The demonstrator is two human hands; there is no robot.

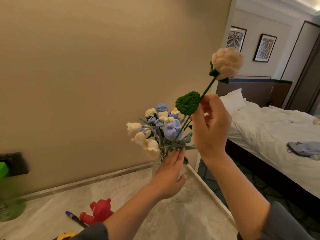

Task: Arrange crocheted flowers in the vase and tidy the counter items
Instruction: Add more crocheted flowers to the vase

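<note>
Fingers of right hand (211, 125) pinching cream rose (226, 63) stem, left hand (171, 172) straight-fingered against vase (160, 159), marble counter (121, 187), red toy (98, 212), bed (277, 122) beyond.

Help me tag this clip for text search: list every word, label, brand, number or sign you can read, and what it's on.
No text can be read anywhere in this view.
Blue and yellow pen: any print is too blurred to read.
Left framed picture and right framed picture: patterns only, no lettering.
Red toy: no label visible.
Cream rose, pinched by the right hand: no tag visible.
</note>
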